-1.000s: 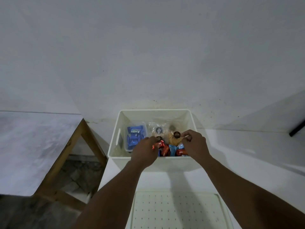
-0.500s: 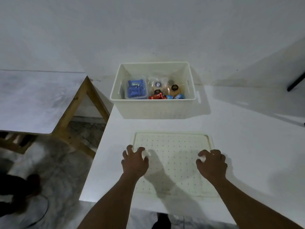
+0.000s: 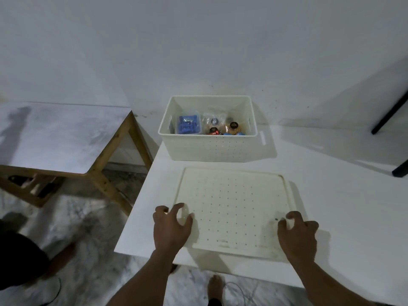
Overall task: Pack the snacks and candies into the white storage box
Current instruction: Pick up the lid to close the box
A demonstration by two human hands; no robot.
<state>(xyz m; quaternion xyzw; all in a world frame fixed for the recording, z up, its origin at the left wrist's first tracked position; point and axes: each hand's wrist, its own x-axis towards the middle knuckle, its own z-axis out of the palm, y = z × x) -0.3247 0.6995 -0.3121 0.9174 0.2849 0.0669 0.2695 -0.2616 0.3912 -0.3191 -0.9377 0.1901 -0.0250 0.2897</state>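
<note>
The white storage box (image 3: 207, 149) stands at the back of the white table, open on top. Inside it are a blue packet (image 3: 188, 124) in a clear tub on the left and several wrapped snacks (image 3: 233, 127) with red and blue candies on the right. A white perforated lid (image 3: 234, 206) lies flat in front of the box. My left hand (image 3: 171, 230) rests on the lid's near left edge with its fingers spread and curled. My right hand (image 3: 298, 237) rests at the near right corner in the same way. Neither hand holds a snack.
A wooden-legged side table (image 3: 55, 140) stands to the left across a gap of stone floor. Black legs (image 3: 388, 115) lean at the far right. A bare foot (image 3: 215, 286) shows under the table edge. A dark-clothed person (image 3: 19, 261) is at the lower left.
Both hands left the inside of the box and came back to the near edge of the lid. The view pulled back and tilted down.
</note>
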